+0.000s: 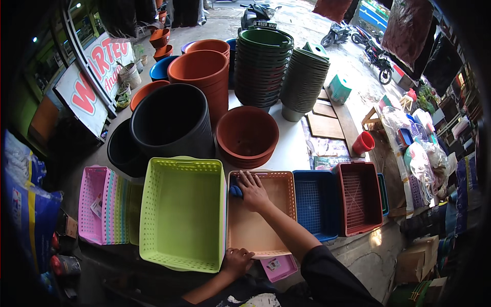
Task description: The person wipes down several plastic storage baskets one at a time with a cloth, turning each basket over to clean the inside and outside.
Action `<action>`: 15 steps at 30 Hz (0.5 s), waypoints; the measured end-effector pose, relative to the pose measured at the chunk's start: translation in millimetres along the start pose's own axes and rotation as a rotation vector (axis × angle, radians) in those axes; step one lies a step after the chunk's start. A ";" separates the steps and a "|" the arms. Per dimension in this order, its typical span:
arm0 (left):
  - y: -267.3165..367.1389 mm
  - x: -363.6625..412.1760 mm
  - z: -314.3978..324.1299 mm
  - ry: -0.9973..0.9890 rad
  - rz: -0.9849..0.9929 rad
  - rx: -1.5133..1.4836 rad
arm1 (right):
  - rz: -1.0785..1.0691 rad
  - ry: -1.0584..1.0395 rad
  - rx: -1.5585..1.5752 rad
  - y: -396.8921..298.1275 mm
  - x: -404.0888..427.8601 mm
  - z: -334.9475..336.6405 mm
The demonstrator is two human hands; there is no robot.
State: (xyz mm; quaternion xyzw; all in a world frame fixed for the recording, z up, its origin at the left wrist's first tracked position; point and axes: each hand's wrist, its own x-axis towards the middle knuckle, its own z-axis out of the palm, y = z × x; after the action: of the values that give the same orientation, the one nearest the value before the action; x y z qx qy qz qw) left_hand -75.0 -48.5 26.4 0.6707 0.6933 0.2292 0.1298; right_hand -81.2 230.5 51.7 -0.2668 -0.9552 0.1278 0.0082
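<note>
A peach plastic basket [261, 226] with a perforated rim lies before me, its open side facing up. My right hand [254, 193] reaches into its far left corner, fingers laid towards the far rim. A blue cloth [236, 191] shows beneath that hand, pressed against the basket's left wall. At the near left corner, my left hand [238, 263] curls around the rim; its fingertips are partly hidden. Close by on the left stands a larger lime-green basket [184, 215], part of a stack. On the right, a blue mesh basket [316, 207] adjoins the peach one.
Dark red baskets [360, 199] stand farther right, and pink baskets [92, 207] far left. Beyond are a black pot [172, 115], brown pots [247, 134] and stacked green buckets [262, 69]. A pink basket [280, 268] sits below the near edge. Motorcycles [378, 63] are parked outside.
</note>
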 end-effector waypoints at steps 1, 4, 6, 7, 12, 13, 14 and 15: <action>1.1 1.5 -1.2 -0.012 0.011 -0.003 | 0.016 0.000 0.004 -0.1 -7.1 0.2; 3.8 6.2 -8.2 -0.102 -0.004 0.001 | 0.095 0.033 0.246 -1.1 -45.1 1.1; 4.7 5.4 -15.1 -0.133 -0.051 -0.042 | 0.175 0.064 0.348 -8.7 -86.1 -2.3; 3.6 4.9 -14.3 -0.158 -0.020 -0.046 | 0.230 0.092 0.441 -11.9 -110.1 -4.8; 2.6 8.7 -18.1 -0.218 -0.004 -0.076 | 0.358 0.522 0.753 -30.3 -237.7 -7.4; 6.8 11.1 -19.8 -0.226 -0.002 -0.045 | 0.407 0.546 0.753 -32.4 -262.9 -5.8; 10.6 13.8 -19.8 -0.182 0.030 -0.046 | 0.462 0.581 0.790 -35.5 -288.0 -3.3; 17.9 15.0 -20.2 -0.222 0.068 -0.048 | 0.516 0.618 0.827 -39.7 -312.2 -0.9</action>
State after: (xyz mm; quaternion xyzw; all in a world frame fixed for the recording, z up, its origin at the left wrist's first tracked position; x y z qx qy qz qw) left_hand -70.3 -36.7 54.6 0.7119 0.6457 0.1746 0.2139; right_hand 166.5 38.1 78.9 -0.4908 -0.6830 0.4045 0.3590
